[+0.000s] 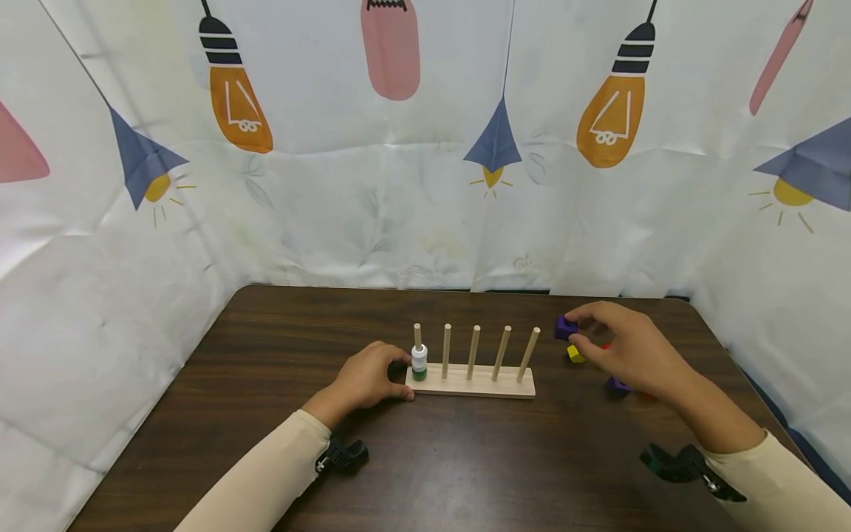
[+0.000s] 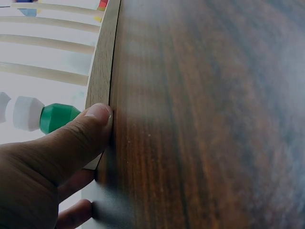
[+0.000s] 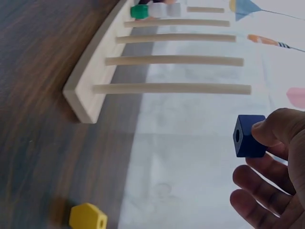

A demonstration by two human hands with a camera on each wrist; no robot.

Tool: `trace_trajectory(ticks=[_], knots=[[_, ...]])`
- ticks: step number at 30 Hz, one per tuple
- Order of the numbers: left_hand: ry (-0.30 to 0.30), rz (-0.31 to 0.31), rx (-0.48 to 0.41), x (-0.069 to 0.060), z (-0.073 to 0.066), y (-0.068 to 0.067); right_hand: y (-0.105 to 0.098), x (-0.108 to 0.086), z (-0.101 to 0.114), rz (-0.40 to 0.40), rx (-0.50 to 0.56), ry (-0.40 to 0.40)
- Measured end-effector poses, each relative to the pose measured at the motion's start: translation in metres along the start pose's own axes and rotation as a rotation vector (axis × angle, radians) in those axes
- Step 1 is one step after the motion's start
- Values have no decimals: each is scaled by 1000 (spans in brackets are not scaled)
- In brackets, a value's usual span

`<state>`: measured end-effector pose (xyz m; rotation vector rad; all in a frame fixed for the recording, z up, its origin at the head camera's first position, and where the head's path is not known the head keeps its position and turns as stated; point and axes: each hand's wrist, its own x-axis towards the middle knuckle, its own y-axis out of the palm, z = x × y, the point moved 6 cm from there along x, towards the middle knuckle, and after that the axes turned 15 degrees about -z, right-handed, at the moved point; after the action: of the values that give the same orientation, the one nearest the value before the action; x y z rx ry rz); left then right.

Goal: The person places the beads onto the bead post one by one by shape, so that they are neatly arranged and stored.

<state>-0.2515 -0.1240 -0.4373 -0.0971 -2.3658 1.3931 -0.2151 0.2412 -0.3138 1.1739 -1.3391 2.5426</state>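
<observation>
A wooden peg stand (image 1: 459, 386) with several upright pegs rests on the dark table. On its leftmost peg sit a green bead (image 1: 419, 374) and white beads (image 1: 419, 356) above it. My left hand (image 1: 367, 378) grips the stand's left end, the thumb (image 2: 90, 124) along its front edge. To the right of the stand, my right hand (image 1: 625, 346) pinches a dark blue-purple bead (image 3: 251, 136) between thumb and fingers. The bead is up off the table, and a hole shows in one of its faces. The other pegs are bare.
Below the right hand, a yellow bead (image 1: 575, 354) and another purple bead (image 1: 618, 386) lie on the table (image 1: 465, 458). Red pieces (image 1: 648, 396) are partly hidden by that hand. A patterned white curtain (image 1: 412, 207) hangs behind the table and along its sides.
</observation>
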Motion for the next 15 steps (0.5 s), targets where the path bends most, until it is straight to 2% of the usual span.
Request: trace_trajectory(ticks=[6,15], knots=[[0,-3,-2,0,0,0,-3,7,4,-27,18,-18],[0,-1,-4,0,0,0,-1,18,18,-17,80,-62]])
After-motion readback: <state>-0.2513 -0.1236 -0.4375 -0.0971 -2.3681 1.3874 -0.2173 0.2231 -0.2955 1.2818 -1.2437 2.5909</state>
